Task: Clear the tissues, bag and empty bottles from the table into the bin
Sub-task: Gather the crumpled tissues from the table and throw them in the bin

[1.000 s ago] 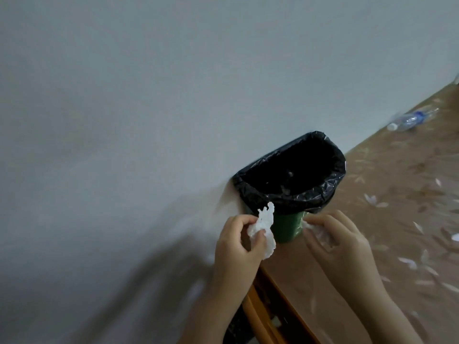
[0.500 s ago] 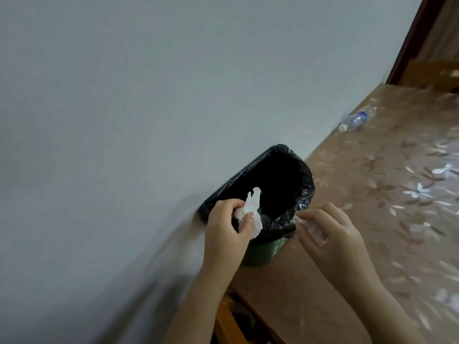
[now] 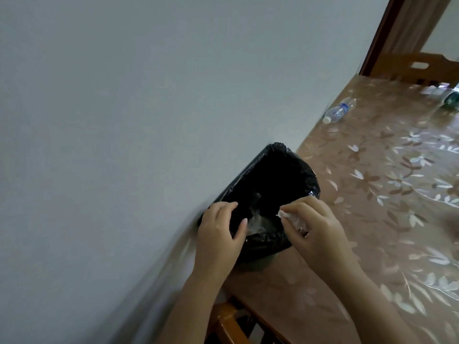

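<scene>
Head view, nearest first: two hands reach over one black-lined bin (image 3: pixel 311 180), which stands on the table (image 3: pixel 372 219) against the wall. The left hand (image 3: pixel 219 234) is loosely spread over the near rim, fingers apart, holding nothing. Just beside its thumb, one pale, blurred tissue (image 3: pixel 258 222) shows inside the liner. The right hand (image 3: pixel 315 227) pinches a second, crumpled tissue (image 3: pixel 357 214) between thumb and fingertips at the rim's right side. Farther along the table lie two bottles, well apart: a clear bottle (image 3: pixel 339 111) near the wall and a dark-green bottle (image 3: pixel 450 100) at the frame's right edge.
</scene>
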